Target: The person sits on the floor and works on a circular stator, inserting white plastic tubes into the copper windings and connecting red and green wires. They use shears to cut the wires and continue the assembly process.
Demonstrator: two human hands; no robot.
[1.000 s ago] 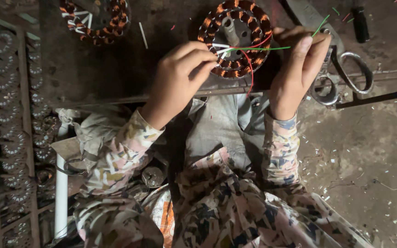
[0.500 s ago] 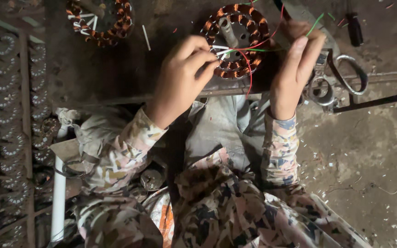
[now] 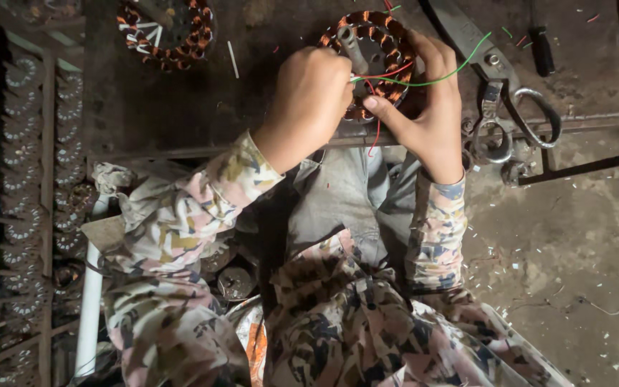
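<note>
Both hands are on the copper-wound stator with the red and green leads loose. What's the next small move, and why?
Probably draw the green lead in toward the left hand. It arcs loose over the right hand, while the red lead hangs below the stator, where both hands pinch the wire ends.

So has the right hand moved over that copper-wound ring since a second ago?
Yes. The right hand has slid left, away from the scissors, and now lies over the right side of the ring.
</note>
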